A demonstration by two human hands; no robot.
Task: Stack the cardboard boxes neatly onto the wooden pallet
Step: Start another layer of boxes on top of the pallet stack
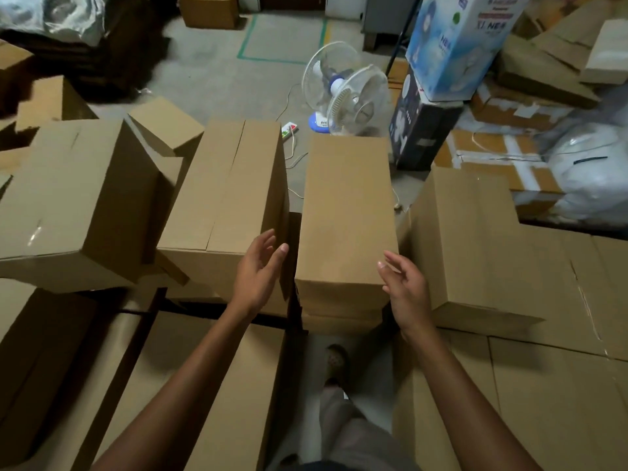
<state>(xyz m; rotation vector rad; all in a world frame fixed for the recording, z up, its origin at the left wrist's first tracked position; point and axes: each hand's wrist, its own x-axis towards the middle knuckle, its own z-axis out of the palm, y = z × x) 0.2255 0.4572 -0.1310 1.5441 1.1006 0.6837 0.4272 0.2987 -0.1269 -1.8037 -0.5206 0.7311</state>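
While both arms reach forward, the left hand (260, 270) hangs with fingers straight and loosely parted, palm turned to the right, gripping nothing. It sits in the gap between two boxes. The long brown cardboard box with a centre seam (231, 188) is just to its left, and the narrow plain brown cardboard box (346, 212) is just to its right.

The right hand (404, 287) is likewise released, fingers spread and slightly bent, at the near right corner of the narrow box. Whether thumb or fingertips touch the cardboard cannot be told. The narrow box lies between the two hands, running lengthwise away from them, and rests on further brown cartons stacked beneath it.

Right of the right hand stands a large brown carton (475, 239), close beside the narrow box. Left of the left hand, past the seamed box, a wide brown carton (78, 198) sits tilted. Below the wrists a sandalled foot (334, 362) shows between cartons.

Well beyond the fingertips stand two white table fans (360, 103), with a white power strip (290, 129) to their left and a blue-and-white printed carton (458, 39) to their right.
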